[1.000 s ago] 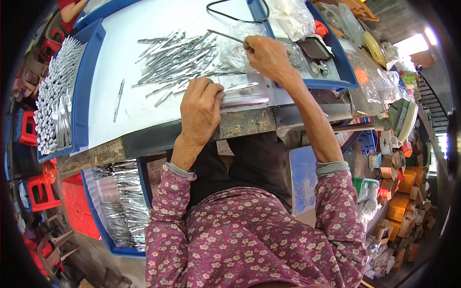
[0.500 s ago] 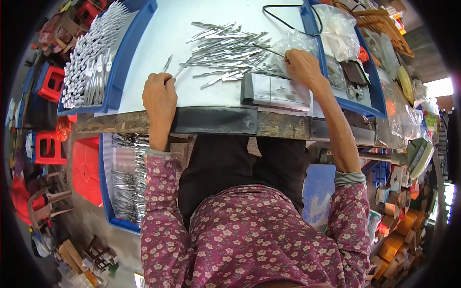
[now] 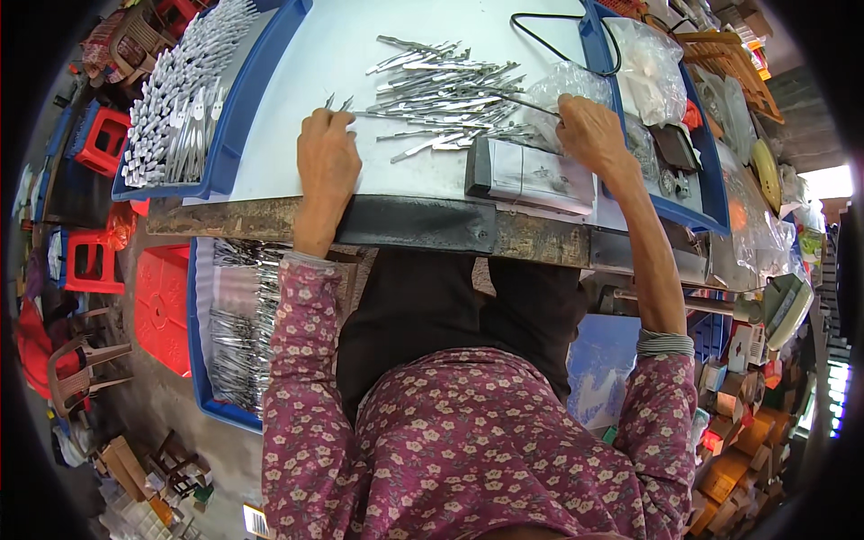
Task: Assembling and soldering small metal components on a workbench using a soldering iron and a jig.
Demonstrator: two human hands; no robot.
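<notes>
Thin silvery metal strips lie in a loose pile [image 3: 450, 94] on the white tabletop sheet. My left hand [image 3: 328, 157] is closed just left of the pile, back upward. Narrow metal strips [image 3: 345, 105] poke out beyond its fingertips; their lower parts are hidden. To the right of the pile, my right hand [image 3: 589, 135] grips a thin dark rod [image 3: 531, 104]. Its far tip reaches left over the strips. Below the rod lies a dark-ended block [image 3: 531, 175] with a whitish top and a band around it.
A blue tray [image 3: 220, 153] at left holds upright white-tipped strips [image 3: 180, 99]. Another blue tray [image 3: 715, 175] at right holds plastic bags [image 3: 648, 67] and small parts. A black loop [image 3: 549, 16] lies at the back. Below left, a blue bin [image 3: 200, 360] contains more metal pieces.
My left hand has shifted right, closer to the pile, and more than one strip tip now shows at its fingers. My right hand keeps its hold on the rod, barely moved.
</notes>
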